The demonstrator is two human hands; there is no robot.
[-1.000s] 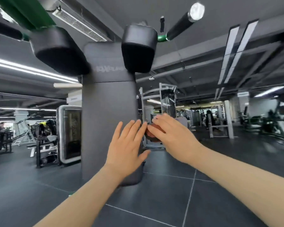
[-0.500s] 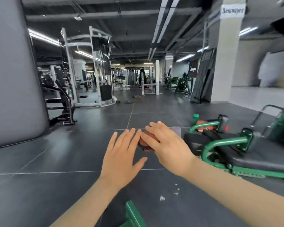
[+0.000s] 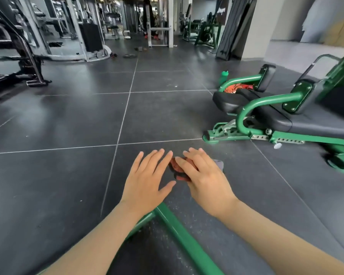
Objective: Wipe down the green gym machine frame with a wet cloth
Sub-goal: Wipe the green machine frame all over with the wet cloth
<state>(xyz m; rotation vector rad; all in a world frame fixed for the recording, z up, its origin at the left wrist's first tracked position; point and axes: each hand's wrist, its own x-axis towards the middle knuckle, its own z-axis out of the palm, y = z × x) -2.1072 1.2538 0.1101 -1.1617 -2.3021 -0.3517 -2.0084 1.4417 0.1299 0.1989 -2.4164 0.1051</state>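
Note:
A reddish-brown cloth [image 3: 177, 167] with a grey edge shows between my two hands, held above the dark floor. My right hand [image 3: 205, 175] holds the cloth from above, its thumb hidden beneath. My left hand [image 3: 147, 179] is beside it with straight fingers, the fingertips at the cloth's left edge. A green frame bar [image 3: 179, 235] of the machine runs across the floor below my wrists, with a second bar [image 3: 141, 223] branching left under my left forearm.
A green bench machine [image 3: 266, 100] with black pads stands on the right, an orange rag [image 3: 236, 88] and a green bottle [image 3: 224, 76] near its far end. Grey cable machines [image 3: 83, 32] stand at the back left. Dark tiled floor [image 3: 68, 126] lies between.
The view has swung down from the grey pad column to the floor. Both hands keep the same pose around the cloth. The green frame bar has come into view below them.

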